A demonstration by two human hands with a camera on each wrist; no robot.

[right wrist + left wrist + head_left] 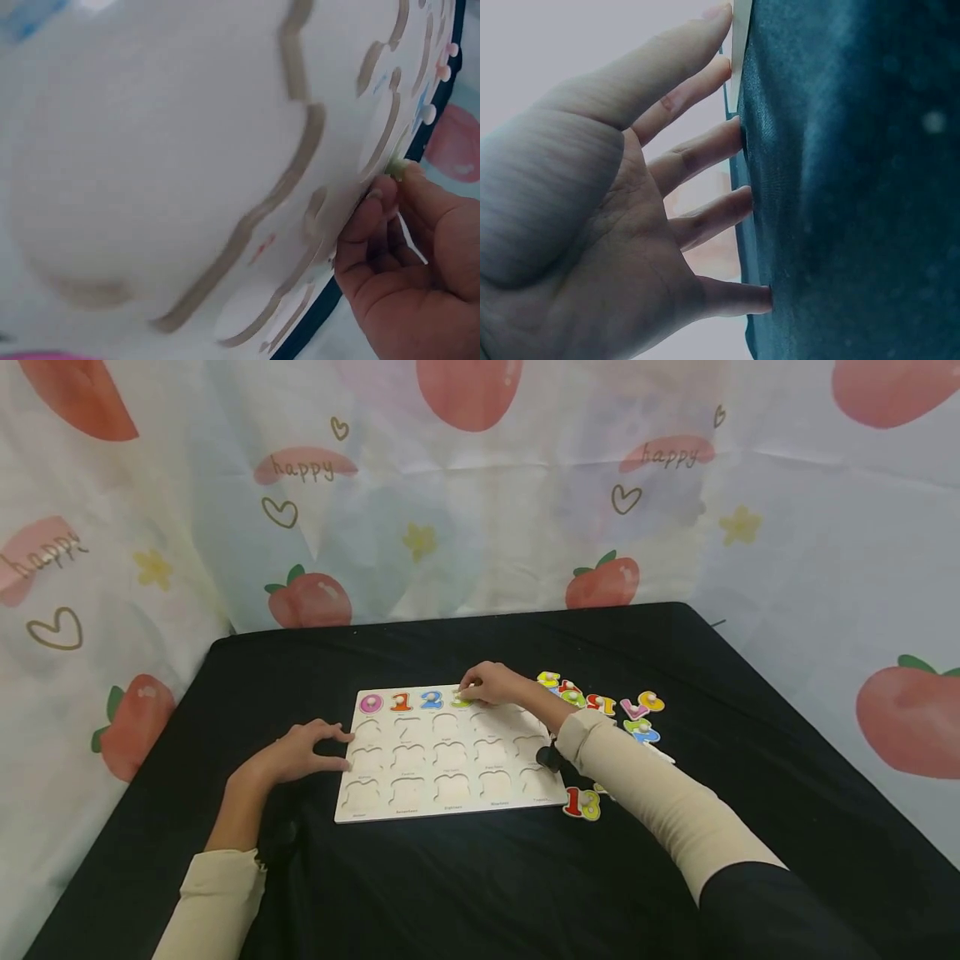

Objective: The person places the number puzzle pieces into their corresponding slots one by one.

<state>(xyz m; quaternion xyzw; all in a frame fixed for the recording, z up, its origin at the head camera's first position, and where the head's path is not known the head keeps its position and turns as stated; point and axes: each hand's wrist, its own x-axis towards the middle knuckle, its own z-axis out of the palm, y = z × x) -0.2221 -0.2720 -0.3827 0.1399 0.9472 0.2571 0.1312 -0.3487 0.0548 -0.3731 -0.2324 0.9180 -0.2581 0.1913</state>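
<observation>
A white number puzzle board point(420, 789) lies on the black cloth, with rows of shaped recesses. Pieces 0 point(371, 703), 1 point(401, 702) and 2 point(432, 700) sit in its back row. Beside them my right hand point(491, 683) pinches the green number 3 piece point(460, 701), partly hidden under the fingers. In the right wrist view, thumb and fingertips meet at that green piece point(396, 168), low against the board. My left hand point(298, 750) spreads its fingers at the board's left edge; the left wrist view has its thumb point(682, 52) extended to that edge.
Several loose number pieces lie right of the board, among them a blue-green one point(641, 731) and a yellow-orange one point(651, 701). A red and green 13 piece point(582, 803) is by the front right corner. Behind the table hangs a printed curtain point(480, 518).
</observation>
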